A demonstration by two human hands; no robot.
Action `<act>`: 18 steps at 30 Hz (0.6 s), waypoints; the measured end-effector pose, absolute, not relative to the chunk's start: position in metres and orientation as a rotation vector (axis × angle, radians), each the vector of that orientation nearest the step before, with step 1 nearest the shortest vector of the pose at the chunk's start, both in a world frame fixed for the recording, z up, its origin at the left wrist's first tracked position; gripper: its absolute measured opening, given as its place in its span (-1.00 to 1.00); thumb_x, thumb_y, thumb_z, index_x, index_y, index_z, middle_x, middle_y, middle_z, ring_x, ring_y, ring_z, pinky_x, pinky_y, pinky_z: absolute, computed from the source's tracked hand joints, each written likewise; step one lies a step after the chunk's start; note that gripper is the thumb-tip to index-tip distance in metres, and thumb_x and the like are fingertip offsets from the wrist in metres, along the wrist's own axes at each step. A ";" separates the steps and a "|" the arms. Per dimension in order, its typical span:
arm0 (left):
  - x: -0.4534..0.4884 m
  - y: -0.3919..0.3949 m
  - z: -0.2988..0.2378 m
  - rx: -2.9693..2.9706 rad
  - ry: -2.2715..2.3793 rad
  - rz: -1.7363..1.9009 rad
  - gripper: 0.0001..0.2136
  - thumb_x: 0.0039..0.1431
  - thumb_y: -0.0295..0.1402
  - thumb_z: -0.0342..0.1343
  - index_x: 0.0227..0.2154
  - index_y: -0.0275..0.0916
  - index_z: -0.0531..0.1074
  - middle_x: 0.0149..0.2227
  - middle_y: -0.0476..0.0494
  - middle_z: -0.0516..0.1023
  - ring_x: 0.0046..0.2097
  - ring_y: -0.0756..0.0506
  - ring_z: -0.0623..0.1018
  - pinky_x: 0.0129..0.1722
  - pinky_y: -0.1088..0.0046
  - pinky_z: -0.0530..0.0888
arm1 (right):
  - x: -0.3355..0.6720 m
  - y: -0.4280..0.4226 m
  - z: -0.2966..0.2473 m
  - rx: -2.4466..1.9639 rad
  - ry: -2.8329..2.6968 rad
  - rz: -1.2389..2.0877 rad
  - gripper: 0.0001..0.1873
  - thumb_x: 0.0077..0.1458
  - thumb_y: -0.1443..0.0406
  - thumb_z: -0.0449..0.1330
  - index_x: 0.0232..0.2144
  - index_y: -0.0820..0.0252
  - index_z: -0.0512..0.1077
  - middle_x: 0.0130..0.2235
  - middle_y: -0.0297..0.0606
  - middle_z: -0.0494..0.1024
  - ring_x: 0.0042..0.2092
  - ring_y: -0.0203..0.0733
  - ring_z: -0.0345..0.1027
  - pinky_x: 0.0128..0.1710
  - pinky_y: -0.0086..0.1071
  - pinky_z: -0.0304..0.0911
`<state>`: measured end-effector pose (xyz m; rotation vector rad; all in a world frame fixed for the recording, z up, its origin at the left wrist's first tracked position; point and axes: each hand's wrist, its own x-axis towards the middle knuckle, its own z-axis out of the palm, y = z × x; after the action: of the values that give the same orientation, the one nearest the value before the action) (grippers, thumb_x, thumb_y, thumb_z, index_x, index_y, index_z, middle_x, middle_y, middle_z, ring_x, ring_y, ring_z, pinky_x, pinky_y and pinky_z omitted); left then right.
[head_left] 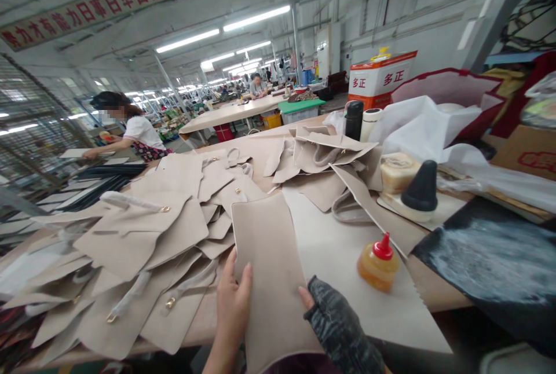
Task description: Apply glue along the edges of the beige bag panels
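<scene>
A beige leather panel (271, 270) with rounded corners stands tilted up in front of me, gripped by both hands. My left hand (232, 299) is bare and holds the panel's left edge, thumb on its face. On the opposite edge is my right hand (332, 316), in a dark fingerless glove, its bare thumb against the edge and its other fingers mostly hidden. Beneath lies a pale sheet (347, 258). To the right of the panel stands a squat glue bottle (377, 267) with a red nozzle and amber contents.
Beige bag panels with wrapped handles (130, 235) spread over the left; another pile (321, 160) lies behind. On the right are a black-capped container (420, 189), a black mat (490, 258), a black bottle (354, 120) and an orange-white can (382, 81). A co-worker (130, 128) stands at left.
</scene>
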<state>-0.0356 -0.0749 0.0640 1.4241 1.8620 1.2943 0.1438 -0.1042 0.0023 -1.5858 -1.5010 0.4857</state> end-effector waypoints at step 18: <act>-0.020 -0.115 0.057 1.669 1.738 1.304 -0.59 0.14 -0.13 0.03 0.01 -0.20 0.40 0.01 -0.16 0.50 0.07 -0.19 0.46 0.01 0.33 0.47 | 0.168 -0.042 0.047 -1.508 -1.560 0.373 -0.49 0.21 -0.01 -0.17 -0.52 0.15 0.35 -0.47 -0.11 0.51 -0.38 -0.06 0.43 -0.29 -0.26 0.27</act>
<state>-0.0197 -0.1145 0.0569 1.6689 1.7375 1.3039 0.1676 -0.0415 0.0465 -1.5076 -1.5598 0.3733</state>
